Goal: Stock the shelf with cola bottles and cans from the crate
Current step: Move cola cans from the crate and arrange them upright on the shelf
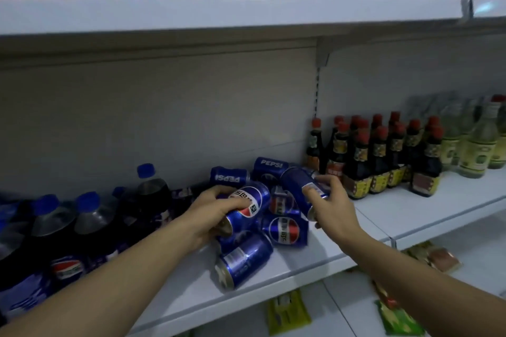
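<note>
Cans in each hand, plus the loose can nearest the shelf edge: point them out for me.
Can in left hand [247, 206]: head view, on its Pepsi logo.
Can in right hand [294, 180]: head view, on its blue side.
Loose can [246, 257]: head view, on its side wall, lying near the shelf edge.

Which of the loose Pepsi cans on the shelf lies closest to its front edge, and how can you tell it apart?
The can nearest the shelf's front lip: it lies on its side, metal end toward the camera, untouched, below the cans gripped by the left hand and right hand.
</note>
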